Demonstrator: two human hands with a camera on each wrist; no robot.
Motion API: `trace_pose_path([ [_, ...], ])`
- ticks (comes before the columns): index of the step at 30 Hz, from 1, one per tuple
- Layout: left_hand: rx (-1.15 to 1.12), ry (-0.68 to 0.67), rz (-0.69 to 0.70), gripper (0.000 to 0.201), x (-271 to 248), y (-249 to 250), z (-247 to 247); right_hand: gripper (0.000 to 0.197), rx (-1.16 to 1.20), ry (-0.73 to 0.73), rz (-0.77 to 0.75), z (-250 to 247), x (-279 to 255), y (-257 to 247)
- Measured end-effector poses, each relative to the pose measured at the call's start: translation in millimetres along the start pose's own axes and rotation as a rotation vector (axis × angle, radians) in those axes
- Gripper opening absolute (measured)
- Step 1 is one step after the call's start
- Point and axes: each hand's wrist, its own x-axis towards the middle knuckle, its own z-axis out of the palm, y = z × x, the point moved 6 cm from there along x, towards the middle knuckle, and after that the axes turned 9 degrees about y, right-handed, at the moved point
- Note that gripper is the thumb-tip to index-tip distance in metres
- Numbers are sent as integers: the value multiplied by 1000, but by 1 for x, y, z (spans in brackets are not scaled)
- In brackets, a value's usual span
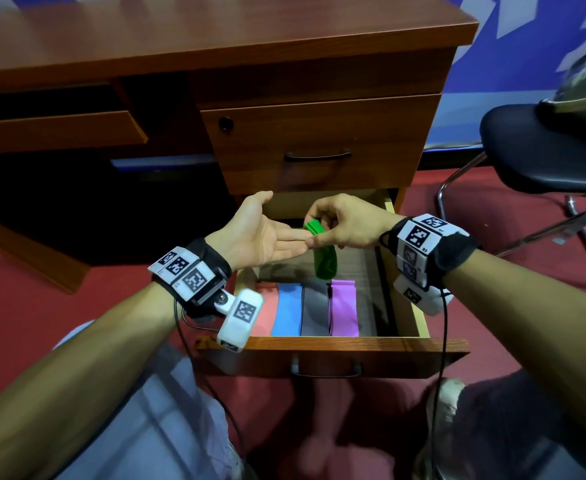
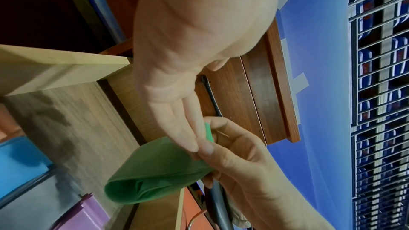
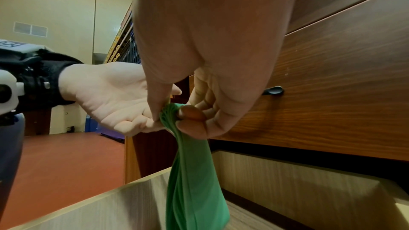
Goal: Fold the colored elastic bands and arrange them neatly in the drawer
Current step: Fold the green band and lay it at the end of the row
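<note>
A folded green elastic band (image 1: pixel 324 261) (image 2: pixel 155 170) (image 3: pixel 194 177) hangs over the open bottom drawer (image 1: pixel 333 344). My right hand (image 1: pixel 345 225) (image 3: pixel 188 113) pinches its top end between thumb and fingers. My left hand (image 1: pixel 267 237) (image 2: pixel 188 128) (image 3: pixel 115 97) lies palm up beside it, fingers straight, their tips touching the band at the pinch. In the drawer, flat side by side, lie a pink band (image 1: pixel 262 317), a blue band (image 1: pixel 287 311), a grey band (image 1: pixel 314 311) and a purple band (image 1: pixel 344 308).
The closed upper drawer (image 1: pixel 319 140) with a dark handle sits right above the hands. A black chair (image 1: pixel 544 157) stands at the right on the red floor. The drawer's right part (image 1: pixel 374 296) shows bare wood beside the purple band.
</note>
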Motion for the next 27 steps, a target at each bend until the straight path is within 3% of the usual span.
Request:
trace_pose_path([
  [4,0,-22,2,76,7,1,1,33,31,-6,6,-8,-3,-1],
  [7,85,-66,10,51,3,0,7,29,2,-21,1,-14,-8,-2],
  [9,302,-49,119,42,4,1,12,29,-52,-20,-15,-19,-12,-5],
  [12,738,-50,408,54,7,2,24,32,-137,-19,-72,-27,-20,-15],
  [15,990,-133,515,47,6,-7,38,33,-258,-27,-155,-37,-29,-25],
  [19,1139,-210,549,44,18,-19,50,40,-447,3,-185,-50,-37,-23],
  [21,1098,-228,507,43,24,-26,51,42,-499,34,-152,-54,-37,-14],
  [25,1071,-154,480,10,36,-32,49,36,-604,112,-63,-65,-33,6],
  [27,1091,-131,471,28,41,-35,49,33,-653,134,-35,-66,-29,15],
])
